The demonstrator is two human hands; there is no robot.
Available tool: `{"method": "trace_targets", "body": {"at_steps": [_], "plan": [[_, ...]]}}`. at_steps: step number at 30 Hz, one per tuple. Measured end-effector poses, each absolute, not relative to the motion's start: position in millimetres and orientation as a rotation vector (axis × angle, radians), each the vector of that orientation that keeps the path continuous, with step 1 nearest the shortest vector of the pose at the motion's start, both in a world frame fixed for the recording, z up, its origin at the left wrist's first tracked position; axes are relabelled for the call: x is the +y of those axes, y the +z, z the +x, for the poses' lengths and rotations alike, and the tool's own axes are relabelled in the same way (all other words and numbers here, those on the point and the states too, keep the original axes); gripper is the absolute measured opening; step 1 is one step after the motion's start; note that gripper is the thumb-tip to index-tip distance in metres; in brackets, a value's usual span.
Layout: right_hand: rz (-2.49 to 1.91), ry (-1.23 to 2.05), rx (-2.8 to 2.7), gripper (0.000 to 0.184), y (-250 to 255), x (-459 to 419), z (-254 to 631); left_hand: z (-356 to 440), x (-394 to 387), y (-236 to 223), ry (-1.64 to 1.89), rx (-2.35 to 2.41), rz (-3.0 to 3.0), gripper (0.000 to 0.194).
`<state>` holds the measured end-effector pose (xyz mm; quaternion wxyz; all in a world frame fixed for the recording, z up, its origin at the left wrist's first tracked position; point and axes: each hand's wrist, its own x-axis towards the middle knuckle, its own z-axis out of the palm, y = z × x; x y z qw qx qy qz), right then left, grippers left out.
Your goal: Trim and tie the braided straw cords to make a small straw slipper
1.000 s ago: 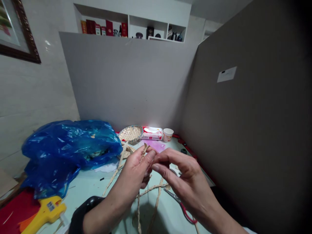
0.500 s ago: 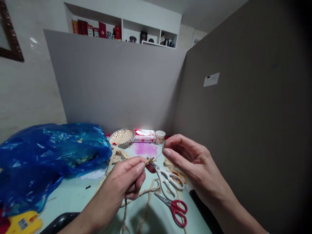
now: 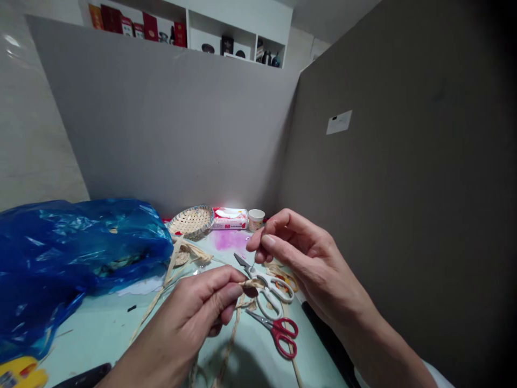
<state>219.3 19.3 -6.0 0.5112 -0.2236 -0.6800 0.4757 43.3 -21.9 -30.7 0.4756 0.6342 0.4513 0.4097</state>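
Note:
My left hand (image 3: 194, 315) pinches the end of a braided straw cord (image 3: 231, 345) between thumb and fingers; the cord hangs down toward the table's near edge. My right hand (image 3: 307, 258) is raised a little above and to the right, thumb and forefinger pinched together on what looks like a very thin strand, too fine to name. Below the hands lie white-handled scissors (image 3: 270, 288) and red-handled scissors (image 3: 280, 331) on the pale green table (image 3: 105, 328).
A crumpled blue plastic bag (image 3: 76, 253) fills the left side. At the back stand a small woven basket (image 3: 191, 221), a wipes pack (image 3: 230, 217) and a paper cup (image 3: 256, 219). Grey partition boards close off the back and right. Loose straw strips (image 3: 177, 264) lie nearby.
My hands have come apart: the right hand drew up and to the right, the left stayed on the cord and sank. The view swung right, uncovering both pairs of scissors.

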Motion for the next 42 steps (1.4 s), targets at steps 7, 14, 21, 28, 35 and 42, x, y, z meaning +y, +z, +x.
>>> {"method": "trace_targets", "body": {"at_steps": [7, 14, 21, 28, 35, 42], "plan": [[-0.534, 1.135, -1.632, 0.011, -7, 20, 219, 49, -28, -27, 1.202, 1.087, 1.663, 0.025], [-0.433, 1.538, -1.464, 0.011, -11, 22, 217, 47, -29, -30, 1.188, 1.087, 1.729, 0.026], [-0.464, 1.627, -1.374, 0.015, -16, 29, 213, 47, -31, -30, 1.128, 1.067, 1.541, 0.019], [-0.543, 1.628, -1.343, 0.018, -15, 28, 210, 50, -31, -28, 1.156, 0.972, 1.333, 0.019], [-0.512, 1.658, -1.354, 0.016, -21, 30, 208, 48, -28, -21, 1.133, 1.026, 1.275, 0.020], [-0.547, 1.621, -1.367, 0.019, -25, 26, 205, 41, -24, -27, 1.250, 0.863, 1.166, 0.017]]}}
